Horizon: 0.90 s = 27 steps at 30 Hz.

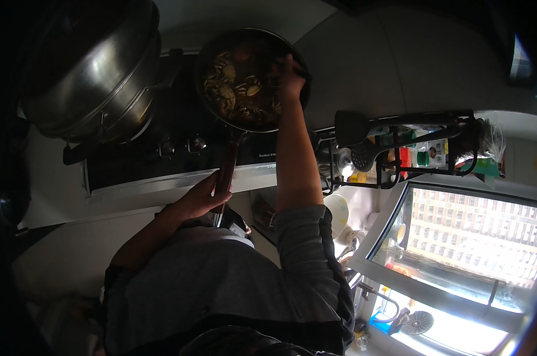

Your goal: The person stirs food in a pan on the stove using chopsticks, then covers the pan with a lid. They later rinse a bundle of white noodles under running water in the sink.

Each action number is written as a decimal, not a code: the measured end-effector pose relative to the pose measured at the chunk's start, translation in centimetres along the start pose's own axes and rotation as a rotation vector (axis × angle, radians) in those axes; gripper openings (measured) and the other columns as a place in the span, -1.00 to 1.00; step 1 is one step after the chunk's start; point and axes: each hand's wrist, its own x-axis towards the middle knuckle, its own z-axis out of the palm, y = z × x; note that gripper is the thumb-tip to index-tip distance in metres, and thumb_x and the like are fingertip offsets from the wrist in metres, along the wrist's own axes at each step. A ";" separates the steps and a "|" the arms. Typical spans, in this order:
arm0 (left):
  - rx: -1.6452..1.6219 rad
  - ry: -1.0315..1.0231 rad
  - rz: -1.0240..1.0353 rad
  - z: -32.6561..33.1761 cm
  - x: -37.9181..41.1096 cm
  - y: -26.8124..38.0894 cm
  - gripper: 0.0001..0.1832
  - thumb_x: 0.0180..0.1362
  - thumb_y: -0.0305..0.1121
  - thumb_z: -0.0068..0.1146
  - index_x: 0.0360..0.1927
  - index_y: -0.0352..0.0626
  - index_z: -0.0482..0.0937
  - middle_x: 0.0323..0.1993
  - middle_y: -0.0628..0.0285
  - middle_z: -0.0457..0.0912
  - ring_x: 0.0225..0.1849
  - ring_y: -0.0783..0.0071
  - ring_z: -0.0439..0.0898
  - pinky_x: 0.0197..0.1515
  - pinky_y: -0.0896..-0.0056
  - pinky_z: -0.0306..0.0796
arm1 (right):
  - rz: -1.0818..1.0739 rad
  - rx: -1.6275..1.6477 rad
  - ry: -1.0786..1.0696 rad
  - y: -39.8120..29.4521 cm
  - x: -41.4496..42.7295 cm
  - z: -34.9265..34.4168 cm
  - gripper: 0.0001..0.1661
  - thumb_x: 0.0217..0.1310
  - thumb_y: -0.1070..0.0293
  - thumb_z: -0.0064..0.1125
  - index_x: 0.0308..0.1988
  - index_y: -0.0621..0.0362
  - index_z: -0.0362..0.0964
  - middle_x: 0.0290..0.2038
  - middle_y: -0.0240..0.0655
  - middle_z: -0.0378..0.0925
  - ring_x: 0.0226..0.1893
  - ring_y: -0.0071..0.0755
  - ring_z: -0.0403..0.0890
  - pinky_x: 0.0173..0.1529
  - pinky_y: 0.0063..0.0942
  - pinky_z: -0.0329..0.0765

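Observation:
My left hand (pixel 208 196) is wrapped around the long reddish-brown handle (pixel 226 165) of a deep frying pan (pixel 229 123) on the dark hob. Small crabs (pixel 226 92), several of them, lie in dark liquid in the pan, mostly at its left and lower side. Over the pan's right side reaches my right hand (pixel 291 79), its fingers blurred and in shadow. Something dark shows beside that hand near the rim; whether I hold it cannot be made out.
A large stainless-steel steamer pot (pixel 95 84) takes up the hob's left side, above the control knobs (pixel 196 144). To the right, a black wire rack (pixel 411 171) carries a slotted spoon (pixel 363 155), a spatula (pixel 351 127) and bottles. A window (pixel 468 240) stands beyond a faucet (pixel 386 299).

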 end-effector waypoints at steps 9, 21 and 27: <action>0.065 -0.042 0.014 -0.4 0.1 -0.9 -0.35 0.30 -0.18 0.05 0.37 -0.14 0.09 0.01 0.29 0.39 -0.13 0.61 0.39 -0.10 0.51 0.37 | 0.048 0.017 0.118 0.8 1.9 1.8 -0.64 0.28 0.17 0.18 -0.15 0.28 0.48 -0.27 -0.24 0.61 -0.34 -0.32 0.65 -0.29 -0.47 0.62; 0.122 -0.031 0.045 -0.4 0.2 -1.1 -0.36 0.31 -0.18 0.04 0.37 -0.14 0.09 0.00 0.29 0.41 -0.13 0.60 0.41 -0.09 0.48 0.38 | -0.068 -0.029 -0.213 -2.0 -0.3 4.4 -0.64 0.26 0.29 0.22 -0.19 0.44 0.46 -0.21 -0.11 0.59 -0.25 -0.26 0.65 -0.20 -0.36 0.70; 0.062 -0.004 0.015 -0.3 0.3 -0.9 -0.40 0.22 -0.10 0.12 0.21 -0.23 0.25 -0.11 0.30 0.43 -0.09 0.52 0.44 0.00 0.39 0.37 | -0.068 0.060 -0.192 -1.9 0.0 5.2 -0.72 0.24 0.40 0.22 -0.20 0.45 0.45 -0.24 -0.15 0.57 -0.23 -0.26 0.65 -0.19 -0.32 0.73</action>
